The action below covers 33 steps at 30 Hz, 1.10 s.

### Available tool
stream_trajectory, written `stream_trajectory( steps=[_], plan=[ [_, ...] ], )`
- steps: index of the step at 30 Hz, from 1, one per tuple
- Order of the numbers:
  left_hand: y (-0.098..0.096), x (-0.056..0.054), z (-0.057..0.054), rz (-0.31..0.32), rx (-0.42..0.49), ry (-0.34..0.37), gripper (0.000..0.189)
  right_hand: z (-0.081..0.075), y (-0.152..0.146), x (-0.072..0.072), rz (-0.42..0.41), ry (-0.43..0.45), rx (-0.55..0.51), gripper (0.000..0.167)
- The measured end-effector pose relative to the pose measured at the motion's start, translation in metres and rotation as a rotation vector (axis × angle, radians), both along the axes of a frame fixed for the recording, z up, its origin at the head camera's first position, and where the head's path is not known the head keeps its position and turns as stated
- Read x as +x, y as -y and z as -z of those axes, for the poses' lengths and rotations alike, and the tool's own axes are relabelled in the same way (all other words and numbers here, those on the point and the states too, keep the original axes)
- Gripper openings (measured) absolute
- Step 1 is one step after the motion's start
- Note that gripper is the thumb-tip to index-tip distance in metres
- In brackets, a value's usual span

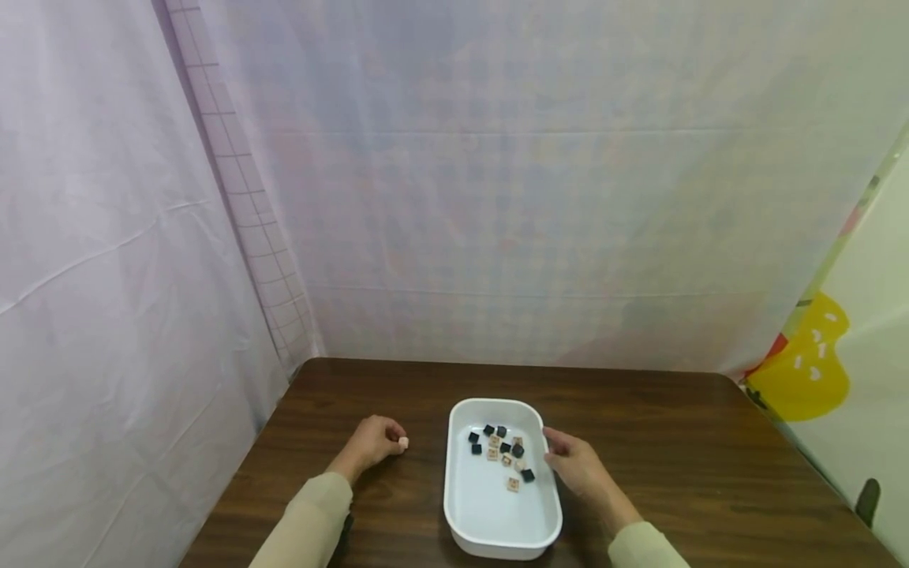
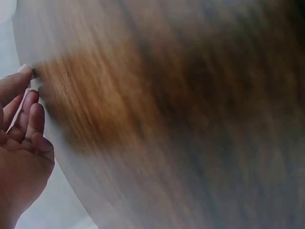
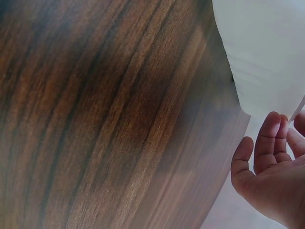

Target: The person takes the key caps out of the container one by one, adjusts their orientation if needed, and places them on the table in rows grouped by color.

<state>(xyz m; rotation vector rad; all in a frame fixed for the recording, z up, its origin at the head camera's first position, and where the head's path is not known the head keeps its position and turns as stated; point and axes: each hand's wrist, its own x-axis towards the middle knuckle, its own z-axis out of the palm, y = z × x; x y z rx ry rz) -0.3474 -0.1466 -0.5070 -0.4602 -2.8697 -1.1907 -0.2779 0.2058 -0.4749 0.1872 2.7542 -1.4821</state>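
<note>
In the head view, my left hand (image 1: 374, 443) is over the table left of a white tray (image 1: 454, 505). Its thumb and fingertips pinch a small pale block (image 1: 403, 443). The left wrist view shows that hand (image 2: 24, 148) at the left edge, with only a dark sliver of the block at the fingertips. My right hand (image 1: 578, 469) grips the tray's right side by the rim. From the right wrist, its fingers (image 3: 267, 138) touch the tray's outer wall (image 3: 267, 62). Several black blocks (image 1: 528, 476) and pale, marked wooden blocks (image 1: 513, 484) lie loose inside the tray.
The dark wood-grain table (image 1: 667, 442) carries the tray near its front middle. A pale curtain (image 1: 511, 237) hangs behind the far edge, and a white sheet (image 1: 121, 276) hangs at the left. A yellow printed shape (image 1: 802, 379) shows at the right.
</note>
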Motion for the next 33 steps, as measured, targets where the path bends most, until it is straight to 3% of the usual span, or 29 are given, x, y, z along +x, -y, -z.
stream_trajectory(
  steps=[8, 16, 24, 33],
  plan=[
    [0.001, -0.001, 0.001, 0.004, -0.028, -0.029, 0.019, -0.001, 0.0, 0.0, 0.0, 0.014, 0.007, 0.05],
    [0.002, -0.002, 0.004, -0.007, 0.016, -0.038, 0.02, 0.001, -0.002, -0.002, -0.016, 0.005, -0.006, 0.05],
    [0.0, -0.002, -0.006, -0.069, 0.042, -0.059, 0.028, 0.002, -0.002, -0.002, -0.015, -0.007, 0.001, 0.049],
    [-0.022, -0.002, -0.021, 0.014, 0.106, -0.12, 0.028, 0.003, -0.002, -0.003, -0.007, 0.017, 0.009, 0.049]
  ],
)
